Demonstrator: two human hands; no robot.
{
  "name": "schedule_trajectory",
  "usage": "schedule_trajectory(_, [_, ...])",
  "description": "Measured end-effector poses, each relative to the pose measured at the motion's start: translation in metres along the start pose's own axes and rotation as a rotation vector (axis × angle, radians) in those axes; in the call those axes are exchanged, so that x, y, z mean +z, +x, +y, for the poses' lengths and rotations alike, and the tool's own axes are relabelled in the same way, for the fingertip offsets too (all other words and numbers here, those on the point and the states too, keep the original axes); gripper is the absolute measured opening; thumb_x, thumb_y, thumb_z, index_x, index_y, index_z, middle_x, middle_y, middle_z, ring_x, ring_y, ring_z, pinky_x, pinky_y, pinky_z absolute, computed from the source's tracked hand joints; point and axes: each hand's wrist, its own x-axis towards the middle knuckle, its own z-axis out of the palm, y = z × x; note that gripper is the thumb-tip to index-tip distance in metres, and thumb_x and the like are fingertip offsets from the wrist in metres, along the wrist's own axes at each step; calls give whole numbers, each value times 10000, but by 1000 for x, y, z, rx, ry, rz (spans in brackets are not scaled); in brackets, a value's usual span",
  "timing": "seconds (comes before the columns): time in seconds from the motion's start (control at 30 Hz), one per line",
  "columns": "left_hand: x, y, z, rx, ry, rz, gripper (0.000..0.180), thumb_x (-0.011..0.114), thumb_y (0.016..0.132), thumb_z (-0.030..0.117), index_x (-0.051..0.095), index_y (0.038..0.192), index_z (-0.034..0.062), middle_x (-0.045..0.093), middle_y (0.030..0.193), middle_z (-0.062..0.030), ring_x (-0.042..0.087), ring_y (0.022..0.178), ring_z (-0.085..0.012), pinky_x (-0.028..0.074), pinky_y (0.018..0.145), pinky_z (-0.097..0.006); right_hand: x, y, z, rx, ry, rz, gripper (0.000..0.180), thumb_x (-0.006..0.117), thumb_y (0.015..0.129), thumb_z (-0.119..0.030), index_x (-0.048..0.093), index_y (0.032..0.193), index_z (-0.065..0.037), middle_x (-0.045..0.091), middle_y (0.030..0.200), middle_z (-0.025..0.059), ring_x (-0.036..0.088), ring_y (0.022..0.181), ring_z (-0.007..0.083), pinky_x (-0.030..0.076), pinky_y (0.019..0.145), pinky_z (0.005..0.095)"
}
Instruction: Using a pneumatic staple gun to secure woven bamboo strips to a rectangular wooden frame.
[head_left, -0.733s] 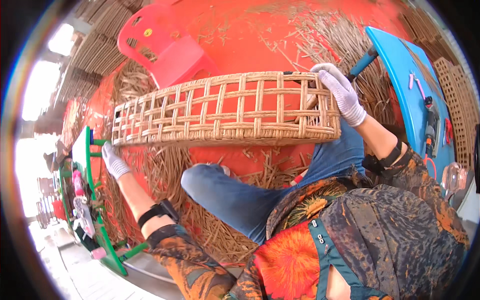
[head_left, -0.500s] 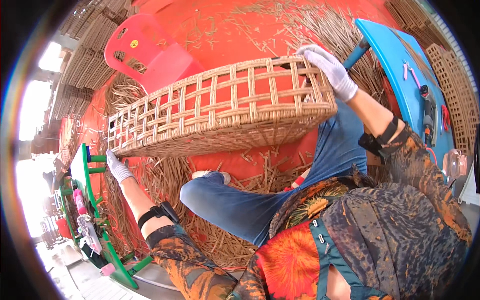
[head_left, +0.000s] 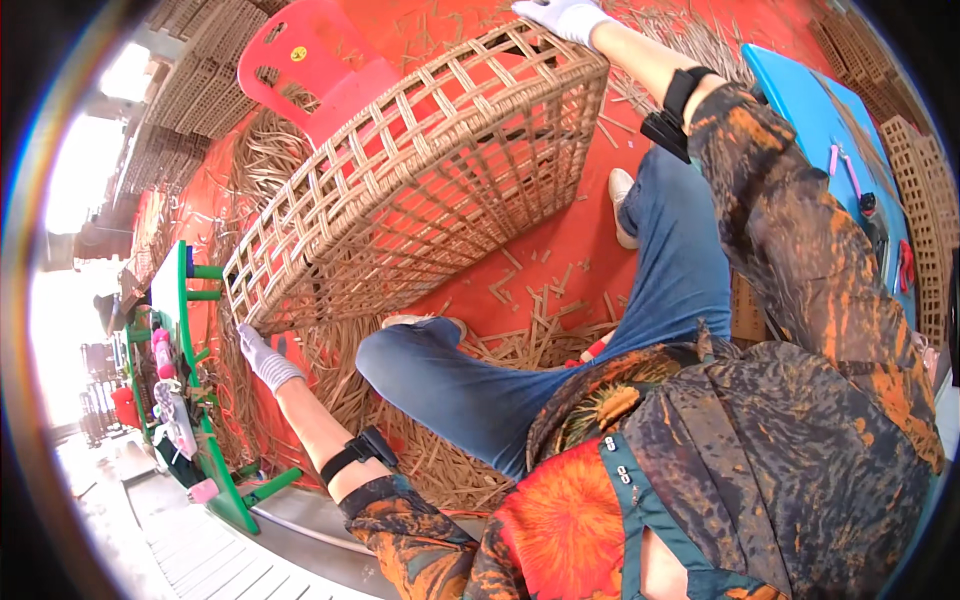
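A long, box-like wicker frame [head_left: 420, 190] of tan open weave is held up before me, tilted with its right end higher and farther away. My right hand [head_left: 565, 20], in a white glove, grips its top far-right corner, partly cut off by the upper picture edge. At the lower left corner, my gloved left hand [head_left: 266, 362] holds the frame by its bottom edge, fingers together and partly behind the weave. The underside lattice faces me.
A red plastic chair [head_left: 320, 70] stands behind the frame. A green-framed stand [head_left: 190, 370] with tools is at my left; a blue table [head_left: 820, 140] with pink-handled tools is at my right. Loose tan strips [head_left: 440, 455] litter the red floor covering. Stacked woven pieces [head_left: 190, 90] rise at far left.
The wicker frame has tipped, its right end swinging up and away and showing more of its underside. My right hand moved up and left with it; my left hand shifted slightly down and right.
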Motion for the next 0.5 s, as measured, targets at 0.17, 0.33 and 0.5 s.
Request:
schedule_trajectory(0.17, [-11, -9, 9, -50, -10, 4, 702, 590, 977, 550, 460, 1494, 94, 486, 1497, -84, 515, 1267, -246, 456, 1002, -428, -2, 4, 1, -167, -314, 88, 554, 495, 954, -536, 758, 1015, -52, 727, 1078, 208, 679, 1051, 387, 517, 937, 476])
schedule_trajectory(0.33, [-5, -32, 9, -72, -5, 7, 676, 574, 998, 527, 453, 1480, 68, 496, 1467, -146, 503, 1283, -277, 452, 1015, -441, 4, 18, 14, -164, -335, 92, 529, 457, 972, -495, 761, 1025, -65, 726, 1083, 207, 682, 1046, 380, 512, 946, 475])
schedule_trajectory(0.5, [-16, -37, 1, -82, 7, 31, 695, 548, 1008, 532, 428, 1517, 75, 494, 1493, -142, 494, 1311, -286, 428, 1048, -456, 10, 22, -1, -213, -484, 105, 534, 396, 991, -446, 760, 1012, -56, 723, 1104, 200, 676, 1066, 381, 513, 958, 479])
